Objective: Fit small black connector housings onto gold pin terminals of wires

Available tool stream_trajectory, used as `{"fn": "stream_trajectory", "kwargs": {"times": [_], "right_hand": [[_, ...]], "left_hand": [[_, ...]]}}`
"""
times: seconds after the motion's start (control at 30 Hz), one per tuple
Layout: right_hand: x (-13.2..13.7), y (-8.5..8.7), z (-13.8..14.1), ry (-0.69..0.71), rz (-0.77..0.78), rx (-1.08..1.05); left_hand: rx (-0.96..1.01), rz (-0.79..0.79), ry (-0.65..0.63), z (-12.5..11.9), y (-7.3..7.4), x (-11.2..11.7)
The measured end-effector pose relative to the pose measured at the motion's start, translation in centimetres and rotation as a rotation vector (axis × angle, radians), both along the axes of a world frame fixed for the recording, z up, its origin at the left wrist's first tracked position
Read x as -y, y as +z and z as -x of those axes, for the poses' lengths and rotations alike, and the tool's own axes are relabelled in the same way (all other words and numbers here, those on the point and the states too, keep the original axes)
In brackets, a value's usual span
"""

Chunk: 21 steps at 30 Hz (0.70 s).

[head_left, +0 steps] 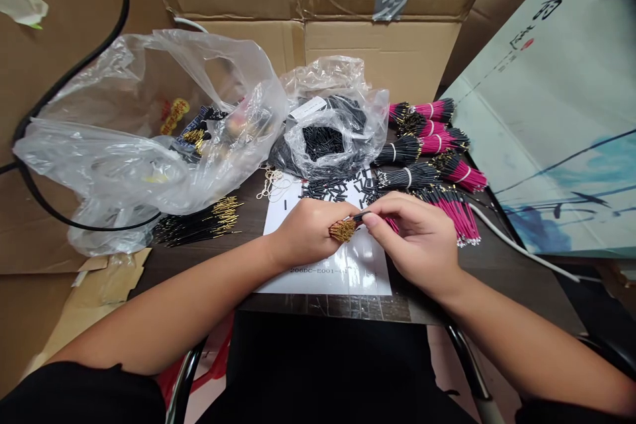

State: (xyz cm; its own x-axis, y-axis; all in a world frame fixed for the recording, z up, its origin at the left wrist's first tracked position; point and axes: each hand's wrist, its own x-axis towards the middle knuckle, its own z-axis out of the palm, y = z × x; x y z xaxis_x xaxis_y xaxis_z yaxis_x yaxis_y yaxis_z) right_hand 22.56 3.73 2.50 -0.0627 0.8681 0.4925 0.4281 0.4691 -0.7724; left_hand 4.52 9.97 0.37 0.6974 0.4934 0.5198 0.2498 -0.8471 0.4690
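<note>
Centre frame: clamps gold-tipped bundle (342, 231) in left hand (313, 228), pinches black sleeve (363, 216) in right hand (420, 232) (sleeving step, apparently); next likely calls for straight alignment.

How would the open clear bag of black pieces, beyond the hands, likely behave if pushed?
The clear bag will probably crumple and give, since its film looks thin and wrinkled. It may feel bottom-heavy, being well filled with black pieces. Those could spill if it tips, as its mouth gapes open.
</note>
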Motion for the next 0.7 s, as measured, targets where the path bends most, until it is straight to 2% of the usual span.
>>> {"fn": "stream_trajectory", "kwargs": {"times": [0.7], "right_hand": [[-0.04,-0.62,0.22,-0.012,-0.030,-0.052]], "left_hand": [[-0.056,0.079,0.024,-0.10,0.21,0.24]]}}
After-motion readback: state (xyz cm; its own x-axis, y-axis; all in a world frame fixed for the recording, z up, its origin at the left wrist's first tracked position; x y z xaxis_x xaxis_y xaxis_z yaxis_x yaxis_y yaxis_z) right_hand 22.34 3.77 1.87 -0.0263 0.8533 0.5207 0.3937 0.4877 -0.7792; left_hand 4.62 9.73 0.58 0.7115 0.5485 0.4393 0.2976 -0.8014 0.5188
